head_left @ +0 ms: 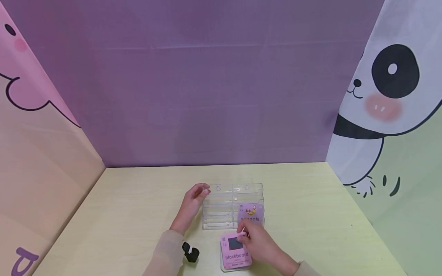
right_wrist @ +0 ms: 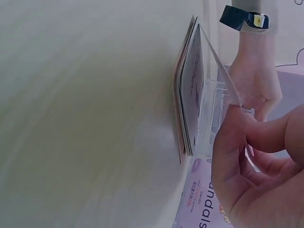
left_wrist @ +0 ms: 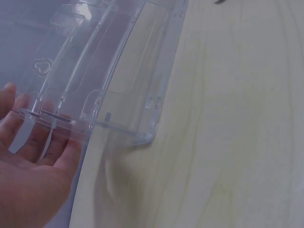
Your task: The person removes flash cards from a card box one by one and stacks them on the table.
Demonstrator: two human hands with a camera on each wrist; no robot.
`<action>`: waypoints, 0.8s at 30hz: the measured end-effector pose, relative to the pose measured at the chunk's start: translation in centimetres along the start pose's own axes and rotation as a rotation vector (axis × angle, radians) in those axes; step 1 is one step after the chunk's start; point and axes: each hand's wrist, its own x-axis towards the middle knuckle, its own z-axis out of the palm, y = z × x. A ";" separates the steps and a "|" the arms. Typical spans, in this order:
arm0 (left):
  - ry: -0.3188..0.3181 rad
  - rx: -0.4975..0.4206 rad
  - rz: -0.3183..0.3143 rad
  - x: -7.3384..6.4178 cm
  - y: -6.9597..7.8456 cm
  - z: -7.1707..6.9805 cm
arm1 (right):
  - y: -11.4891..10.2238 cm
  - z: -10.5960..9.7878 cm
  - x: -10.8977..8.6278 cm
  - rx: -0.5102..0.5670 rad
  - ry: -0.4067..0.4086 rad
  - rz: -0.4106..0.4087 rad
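Observation:
A clear plastic card rack (head_left: 218, 210) with two columns of pockets lies on the table. My left hand (head_left: 191, 206) grips its upper left corner, thumb in front and fingers behind the edge. A purple "sandals" flashcard (head_left: 250, 211) sits in the lower right pocket. Just in front of the rack, my right hand (head_left: 260, 241) pinches the upper right corner of a pink "blackboard" flashcard (head_left: 236, 257). From the right wrist view, that card (right_wrist: 222, 66) is lifted at an angle off a stack of cards (right_wrist: 191, 90). My palm hides part of the card.
The pale wood-grain table (head_left: 138, 214) reaches back to a purple wall (head_left: 214, 96). Printed panels flank it, one with a panda (head_left: 397, 111) on the right. A black wrist camera (head_left: 190, 253) is strapped at my left sleeve.

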 end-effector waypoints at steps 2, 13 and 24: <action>0.000 0.001 -0.004 0.0 0.0 0.0 | 0.1 0.1 0.0 -0.026 0.003 -0.011; 0.004 0.001 0.010 0.0 0.0 0.1 | -0.1 0.3 0.1 -0.186 0.006 0.010; 0.001 -0.009 0.003 0.1 0.0 0.0 | 0.3 0.8 0.5 -0.318 0.018 0.000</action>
